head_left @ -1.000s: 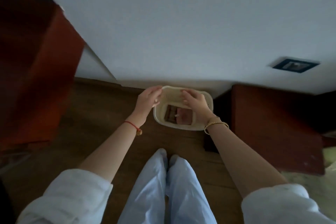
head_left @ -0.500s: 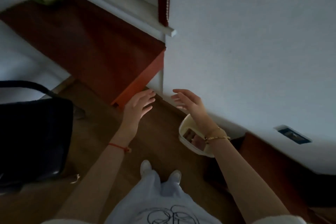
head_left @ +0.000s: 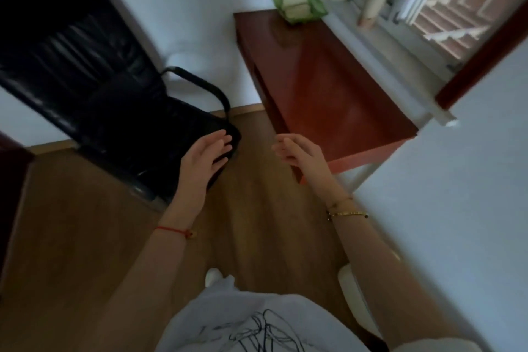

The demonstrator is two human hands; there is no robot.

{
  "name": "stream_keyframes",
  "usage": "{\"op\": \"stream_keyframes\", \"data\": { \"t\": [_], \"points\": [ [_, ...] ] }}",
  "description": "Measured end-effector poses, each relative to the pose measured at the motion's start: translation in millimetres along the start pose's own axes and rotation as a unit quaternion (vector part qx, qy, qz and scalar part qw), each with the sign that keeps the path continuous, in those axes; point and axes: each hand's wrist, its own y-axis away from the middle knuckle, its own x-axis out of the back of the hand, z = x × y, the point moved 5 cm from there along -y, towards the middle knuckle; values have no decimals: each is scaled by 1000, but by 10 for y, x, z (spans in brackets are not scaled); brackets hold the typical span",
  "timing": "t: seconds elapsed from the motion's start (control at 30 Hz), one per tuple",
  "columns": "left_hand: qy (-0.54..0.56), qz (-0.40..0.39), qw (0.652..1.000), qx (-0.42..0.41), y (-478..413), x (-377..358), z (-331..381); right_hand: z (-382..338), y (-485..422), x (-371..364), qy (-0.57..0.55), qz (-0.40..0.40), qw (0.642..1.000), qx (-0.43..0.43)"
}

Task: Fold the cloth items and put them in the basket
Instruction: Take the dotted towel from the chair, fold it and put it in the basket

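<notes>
Head view, dim and slightly blurred. Both hands raised over the wooden floor, empty. Left hand: fingers spread flat, holding nothing, seen in front of the seat edge of a black leather chair at 10 o'clock; contact with the seat cannot be told. Right hand: fingers loosely curled, nothing between them, seen in front of the near corner of a red-brown table at 1 o'clock. Red string bracelet on left wrist; gold bangle on right wrist.

Cream basket: only part of the rim shows at 5 o'clock, on the floor beside the white wall, mostly hidden behind the right forearm. Contents not visible.

Green tray with pale folded items at the table's far end, 12 to 1 o'clock, below the window sill.
</notes>
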Motion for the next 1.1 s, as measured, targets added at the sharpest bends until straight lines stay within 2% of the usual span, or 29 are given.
{"op": "stream_keyframes", "data": {
  "t": [0.17,0.4,0.7,0.83,1.1],
  "points": [
    [-10,102,995,-20,-347,1070,401,-166,-681,-1156,-3,-70,997,30],
    [-15,174,984,-32,-865,2048,742,-426,-1457,-2317,-16,-141,989,32],
    [0,246,966,-85,-1878,2492,1117,-881,-2700,-3034,-21,-184,981,61],
    [2,278,953,-124,-2472,2534,1394,-1177,-3453,-3332,-9,-229,969,95],
    [-14,390,902,-184,-3344,3091,2073,-1895,-4768,-4058,-1,-277,949,153]
  ]
}}
